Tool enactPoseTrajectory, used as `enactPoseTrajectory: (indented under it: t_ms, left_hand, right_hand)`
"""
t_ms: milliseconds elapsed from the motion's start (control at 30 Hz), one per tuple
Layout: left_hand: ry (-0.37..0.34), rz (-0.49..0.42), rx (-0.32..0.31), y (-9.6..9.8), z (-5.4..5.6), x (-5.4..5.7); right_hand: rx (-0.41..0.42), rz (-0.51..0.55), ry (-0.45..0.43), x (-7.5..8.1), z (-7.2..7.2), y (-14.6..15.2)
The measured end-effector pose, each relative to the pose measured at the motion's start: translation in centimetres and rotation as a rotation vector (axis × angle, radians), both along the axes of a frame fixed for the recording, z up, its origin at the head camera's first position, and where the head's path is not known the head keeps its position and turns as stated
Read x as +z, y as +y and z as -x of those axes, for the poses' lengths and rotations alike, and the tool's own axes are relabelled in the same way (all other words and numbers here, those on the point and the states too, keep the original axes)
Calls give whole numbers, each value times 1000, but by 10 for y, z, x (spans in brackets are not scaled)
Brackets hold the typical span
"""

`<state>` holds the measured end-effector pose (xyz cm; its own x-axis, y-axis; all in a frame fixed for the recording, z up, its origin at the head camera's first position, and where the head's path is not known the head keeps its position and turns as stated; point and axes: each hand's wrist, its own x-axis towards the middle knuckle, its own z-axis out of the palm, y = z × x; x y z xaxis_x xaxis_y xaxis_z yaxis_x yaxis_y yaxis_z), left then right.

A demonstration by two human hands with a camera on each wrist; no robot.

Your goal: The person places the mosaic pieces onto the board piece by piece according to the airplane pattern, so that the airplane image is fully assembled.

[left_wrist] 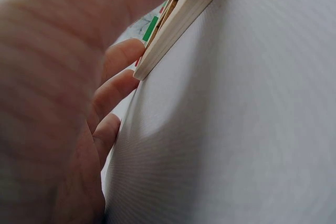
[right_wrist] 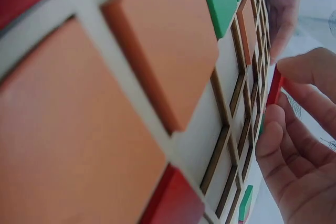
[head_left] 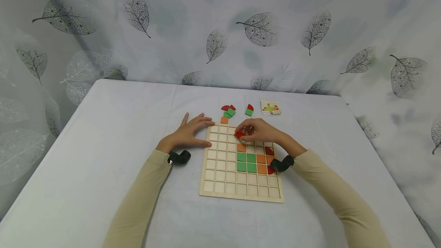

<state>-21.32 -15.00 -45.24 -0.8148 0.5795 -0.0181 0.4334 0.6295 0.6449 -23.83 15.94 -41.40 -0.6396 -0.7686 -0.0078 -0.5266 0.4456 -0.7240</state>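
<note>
A wooden grid board (head_left: 241, 198) lies on the table, slightly turned. My left hand (head_left: 186, 133) rests at its left edge with fingers spread, thumb and fingertips touching the wood; the left wrist view shows the fingers (left_wrist: 123, 59) along the far corner. Over the upper middle cells, my right hand (head_left: 260, 130) pinches a red quarter-circle piece (right_wrist: 275, 86) between thumb and fingers. Seated in the grid are several green square tiles (head_left: 242, 167), several orange tiles (head_left: 261, 159) and red rounded pieces (head_left: 270, 151). The right hand and wrist camera hide part of the right-hand cells.
Just beyond the board's far edge lie an orange tile (head_left: 224, 120), green tiles (head_left: 231, 113) and red rounded pieces (head_left: 225, 108). Another green tile (head_left: 249, 112) touches a red piece. A pattern card (head_left: 270, 108) sits farther right. White cloth (head_left: 120, 125) covers the table.
</note>
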Motion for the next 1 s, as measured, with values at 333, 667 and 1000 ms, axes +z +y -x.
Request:
enactPoseTrajectory:
  t_ms: [333,667,1000]
  left_hand:
    - [-4,-7,-4,0,-1,-2]
    - [-13,-19,-2,0,-1,-2]
    - [3,-13,-7,1,-2,2]
  right_hand:
    - [78,-47,-18,-2,-4,4]
    - [108,-68,-18,-1,-3,5]
    - [107,-61,-42,0,-2,6]
